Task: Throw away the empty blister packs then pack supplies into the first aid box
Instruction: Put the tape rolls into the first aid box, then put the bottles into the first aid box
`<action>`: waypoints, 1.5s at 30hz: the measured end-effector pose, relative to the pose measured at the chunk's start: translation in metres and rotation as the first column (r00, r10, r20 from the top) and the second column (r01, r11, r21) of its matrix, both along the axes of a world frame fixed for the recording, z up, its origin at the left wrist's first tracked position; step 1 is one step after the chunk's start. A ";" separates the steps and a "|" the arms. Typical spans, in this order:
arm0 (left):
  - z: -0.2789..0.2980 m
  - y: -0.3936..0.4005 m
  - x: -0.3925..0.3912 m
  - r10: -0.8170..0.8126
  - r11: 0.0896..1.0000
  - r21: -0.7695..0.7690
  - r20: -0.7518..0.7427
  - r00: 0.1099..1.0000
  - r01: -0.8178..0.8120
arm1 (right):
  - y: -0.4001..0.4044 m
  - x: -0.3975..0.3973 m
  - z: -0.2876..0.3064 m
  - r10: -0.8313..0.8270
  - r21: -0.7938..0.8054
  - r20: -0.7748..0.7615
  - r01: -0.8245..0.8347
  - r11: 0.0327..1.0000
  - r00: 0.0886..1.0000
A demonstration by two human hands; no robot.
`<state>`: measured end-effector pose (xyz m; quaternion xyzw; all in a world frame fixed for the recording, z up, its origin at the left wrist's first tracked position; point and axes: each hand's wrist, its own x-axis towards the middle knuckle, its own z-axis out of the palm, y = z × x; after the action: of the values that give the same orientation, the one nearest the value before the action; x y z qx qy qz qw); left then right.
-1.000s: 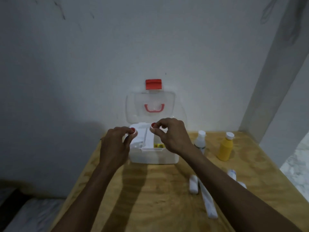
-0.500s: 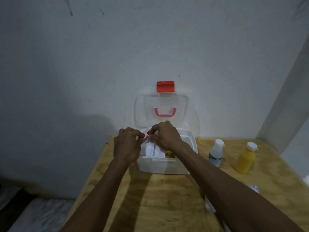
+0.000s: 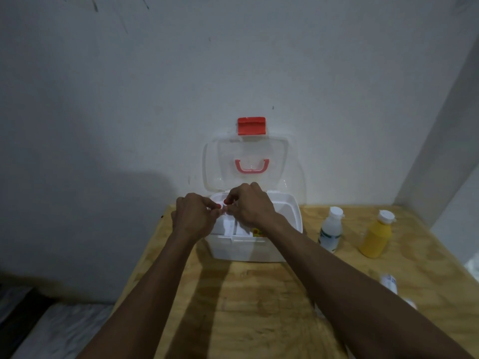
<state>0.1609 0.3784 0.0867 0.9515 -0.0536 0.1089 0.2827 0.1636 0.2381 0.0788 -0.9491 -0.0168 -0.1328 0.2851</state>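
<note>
The white first aid box [image 3: 259, 248] stands open against the wall, its clear lid [image 3: 274, 161] with a red latch [image 3: 251, 125] propped upright. A white insert tray [image 3: 229, 228] sits in the box's left half, and a small yellow-printed item [image 3: 257, 231] shows beside it. My left hand [image 3: 194, 218] and my right hand [image 3: 251, 206] meet over the tray, fingertips pinched together on a small white part at its top middle. What lies under my hands is hidden.
On the wooden table [image 3: 246, 307], a white bottle [image 3: 330, 229] and a yellow bottle [image 3: 375, 237] stand right of the box. A small white roll [image 3: 388, 281] lies near the right edge. The table's left edge drops to the floor.
My hands have drawn together from the tray's sides to its middle, where they now pinch it. The view has shifted left, so the bottles sit further right.
</note>
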 end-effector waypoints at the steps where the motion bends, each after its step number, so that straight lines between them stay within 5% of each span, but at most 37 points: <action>1: 0.000 -0.001 0.000 -0.002 1.000 -0.004 0.000 1.000 0.002 | 0.000 0.000 0.000 0.003 0.009 -0.002 -0.003 1.000 1.000; 15: 0.007 -0.015 -0.046 0.012 0.983 -0.178 0.248 0.969 0.033 | -0.038 -0.068 0.029 -0.053 0.172 0.130 0.030 0.985 0.990; 25: 0.001 -0.099 -0.135 -0.148 0.853 -0.407 0.409 0.900 0.325 | -0.139 -0.174 0.016 -0.428 0.375 0.379 0.287 0.881 0.821; 30: -0.017 -0.153 -0.144 -0.276 0.840 -0.370 0.337 0.900 0.397 | -0.190 -0.187 -0.010 -0.613 0.422 0.378 0.461 0.781 0.693; 38: -0.041 -0.209 -0.120 -0.265 0.890 -0.312 0.241 0.934 0.333 | -0.211 -0.177 -0.034 -0.548 0.466 0.267 0.392 0.793 0.793; 45: -0.048 -0.222 -0.112 -0.165 0.883 -0.387 0.273 0.948 0.265 | -0.209 -0.166 -0.045 -0.573 0.515 0.310 0.373 0.772 0.759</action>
<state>0.0488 0.1566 0.0384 0.8373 -0.1672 0.1960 0.4822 -0.0026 0.0293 0.0341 -0.7779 0.1934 -0.4182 0.4274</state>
